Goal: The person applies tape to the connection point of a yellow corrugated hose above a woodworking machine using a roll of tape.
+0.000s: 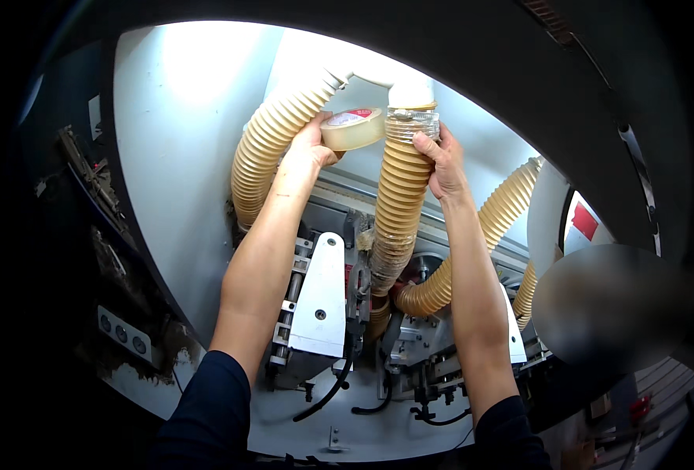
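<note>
My left hand [313,146] grips a roll of clear packing tape [352,133] by its left side, its red and white core label facing up. Right beside the roll stands a ribbed tan hose [400,192], its top end meeting a white pipe [411,92]. Clear tape [412,125] is wrapped around that joint. My right hand [445,162] holds the hose from the right, just below the joint, with the thumb pressed at the tape's lower edge. More clear wrapping shows low on the same hose. The fingers behind the hose are hidden.
Another ribbed hose [260,149] curves down at the left, and a third [500,211] runs behind my right forearm. Below are a white machine plate [320,305], metal fittings and black cables [333,395]. A panel with several round knobs [123,334] sits at the lower left.
</note>
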A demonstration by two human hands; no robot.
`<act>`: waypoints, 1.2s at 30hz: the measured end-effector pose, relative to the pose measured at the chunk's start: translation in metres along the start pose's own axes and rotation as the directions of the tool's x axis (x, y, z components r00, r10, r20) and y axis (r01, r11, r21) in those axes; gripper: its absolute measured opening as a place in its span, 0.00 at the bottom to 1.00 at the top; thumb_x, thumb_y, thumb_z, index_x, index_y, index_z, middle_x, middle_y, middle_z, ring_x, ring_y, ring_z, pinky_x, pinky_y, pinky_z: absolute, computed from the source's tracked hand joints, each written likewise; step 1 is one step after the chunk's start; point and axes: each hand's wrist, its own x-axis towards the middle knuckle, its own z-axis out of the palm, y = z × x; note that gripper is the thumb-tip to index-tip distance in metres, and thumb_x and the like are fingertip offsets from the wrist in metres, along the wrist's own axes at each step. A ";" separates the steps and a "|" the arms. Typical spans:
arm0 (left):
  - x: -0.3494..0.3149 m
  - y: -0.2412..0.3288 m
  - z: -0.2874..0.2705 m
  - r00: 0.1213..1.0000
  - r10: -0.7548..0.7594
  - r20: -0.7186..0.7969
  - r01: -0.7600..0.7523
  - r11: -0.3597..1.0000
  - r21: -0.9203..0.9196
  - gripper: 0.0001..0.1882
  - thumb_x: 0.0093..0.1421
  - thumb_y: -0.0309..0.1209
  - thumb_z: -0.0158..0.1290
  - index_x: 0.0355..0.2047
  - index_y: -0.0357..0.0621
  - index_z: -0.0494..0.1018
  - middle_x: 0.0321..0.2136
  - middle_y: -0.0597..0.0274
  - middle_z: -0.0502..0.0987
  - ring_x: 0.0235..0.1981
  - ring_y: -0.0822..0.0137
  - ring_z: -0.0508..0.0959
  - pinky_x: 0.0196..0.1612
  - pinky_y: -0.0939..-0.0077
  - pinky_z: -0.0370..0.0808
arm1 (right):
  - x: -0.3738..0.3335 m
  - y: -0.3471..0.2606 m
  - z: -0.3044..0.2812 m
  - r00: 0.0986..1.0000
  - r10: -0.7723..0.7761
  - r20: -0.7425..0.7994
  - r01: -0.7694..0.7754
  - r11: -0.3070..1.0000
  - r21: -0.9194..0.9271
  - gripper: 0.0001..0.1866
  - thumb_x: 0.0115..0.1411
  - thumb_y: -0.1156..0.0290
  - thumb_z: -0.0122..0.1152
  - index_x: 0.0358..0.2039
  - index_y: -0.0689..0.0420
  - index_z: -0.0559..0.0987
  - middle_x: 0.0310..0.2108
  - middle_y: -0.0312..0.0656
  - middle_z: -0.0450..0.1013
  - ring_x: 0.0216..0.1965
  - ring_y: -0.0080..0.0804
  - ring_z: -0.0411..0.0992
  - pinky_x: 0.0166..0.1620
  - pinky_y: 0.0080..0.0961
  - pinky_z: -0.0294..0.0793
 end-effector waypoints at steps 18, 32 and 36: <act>-0.148 -0.054 0.049 0.965 -0.036 0.259 -0.018 0.979 0.205 0.17 0.67 0.34 0.37 0.49 0.33 0.61 0.46 0.50 0.71 0.46 0.61 0.75 0.49 0.60 0.76 | 0.002 0.003 -0.012 0.995 -0.007 0.100 0.005 1.000 0.022 0.41 0.50 0.53 0.70 0.58 0.59 0.62 0.51 0.44 0.69 0.53 0.32 0.68 0.55 0.29 0.70; -0.169 -0.109 0.097 0.971 0.108 0.215 -0.097 0.993 -0.062 0.22 0.70 0.39 0.30 0.55 0.32 0.55 0.51 0.45 0.63 0.51 0.54 0.70 0.53 0.54 0.71 | -0.024 0.006 -0.033 0.943 -0.284 -0.174 0.305 0.946 0.109 0.22 0.58 0.59 0.62 0.46 0.61 0.73 0.44 0.40 0.73 0.49 0.28 0.69 0.56 0.30 0.65; -0.173 -0.108 0.098 0.970 0.089 0.226 -0.114 0.988 0.101 0.22 0.69 0.40 0.32 0.53 0.34 0.59 0.47 0.48 0.68 0.48 0.58 0.72 0.51 0.60 0.72 | -0.058 -0.029 -0.001 0.898 -0.330 -0.289 0.322 0.944 -0.076 0.20 0.63 0.64 0.47 0.47 0.68 0.71 0.44 0.47 0.72 0.48 0.32 0.69 0.53 0.30 0.66</act>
